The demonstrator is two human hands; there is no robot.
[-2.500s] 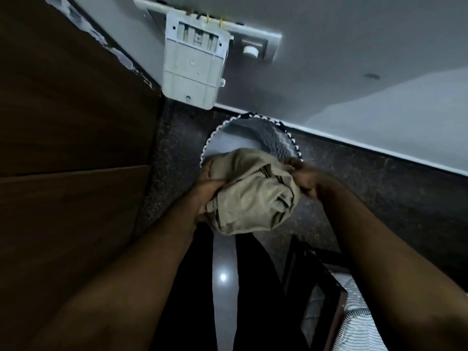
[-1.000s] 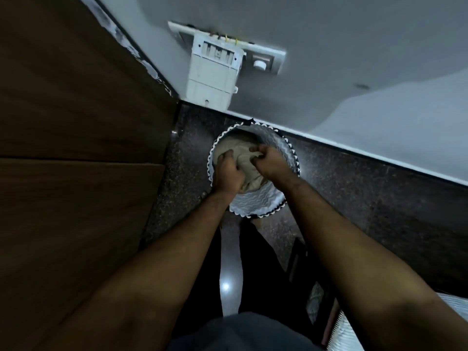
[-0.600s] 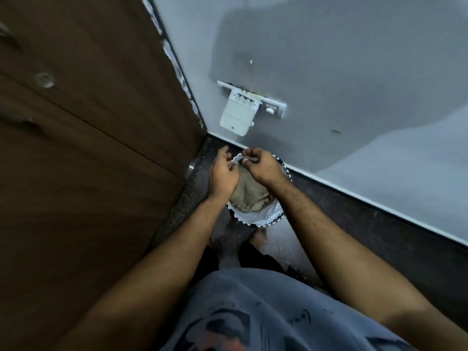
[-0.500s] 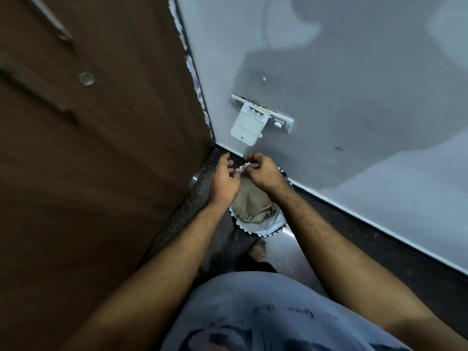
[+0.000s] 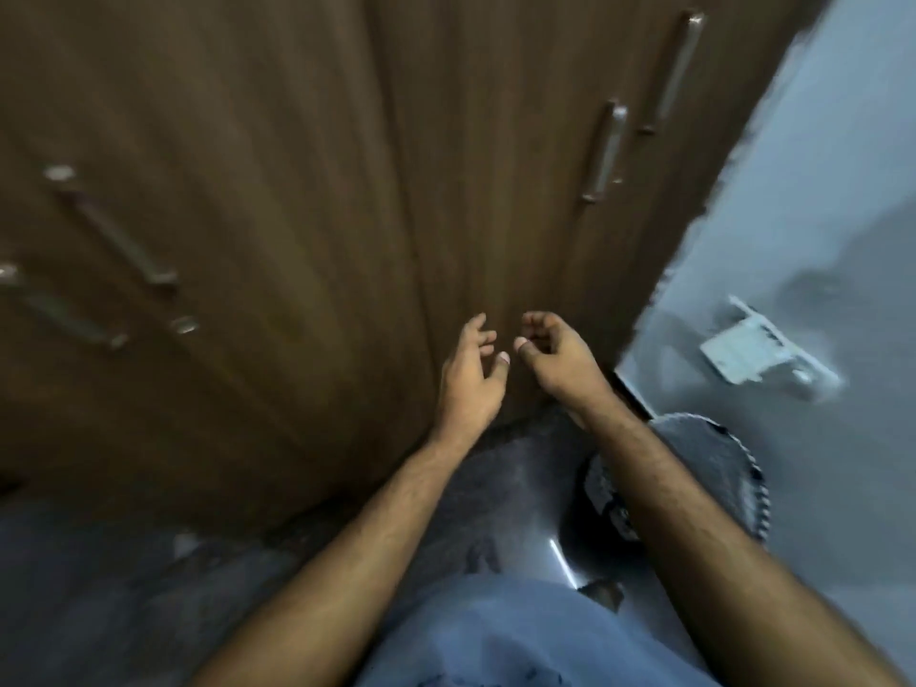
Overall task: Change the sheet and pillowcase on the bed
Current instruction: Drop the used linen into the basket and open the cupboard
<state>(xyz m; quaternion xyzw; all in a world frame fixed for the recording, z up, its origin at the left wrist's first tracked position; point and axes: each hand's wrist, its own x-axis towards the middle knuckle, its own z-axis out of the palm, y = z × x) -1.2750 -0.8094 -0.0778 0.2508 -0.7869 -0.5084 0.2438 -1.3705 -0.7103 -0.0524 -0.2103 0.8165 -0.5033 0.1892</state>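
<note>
Hands are held up in front of the wardrobe (image 5: 297,240), close together and holding nothing. On the left hand (image 5: 468,384) the fingers are loosely spread and relaxed; on the right hand (image 5: 555,357) they are loosely curled, with nothing seen between them. Neither hand is touching the wood.

No sheet, pillowcase or bed is in view. A basket (image 5: 714,468) with a dark-and-white scalloped rim is seen low on the right, on the floor against the grey wall and partly hidden by the right forearm; its contents cannot be made out, as the view is blurred.

Fetching fresh linen from the wardrobe is judged to be the step in hand, though this is a guess. To do it well, one of the nearer handles (image 5: 602,151) should be gripped fully and the door swung clear of the body and basket. Folded linen is best lifted out with both hands from beneath, so that the folds are kept.
</note>
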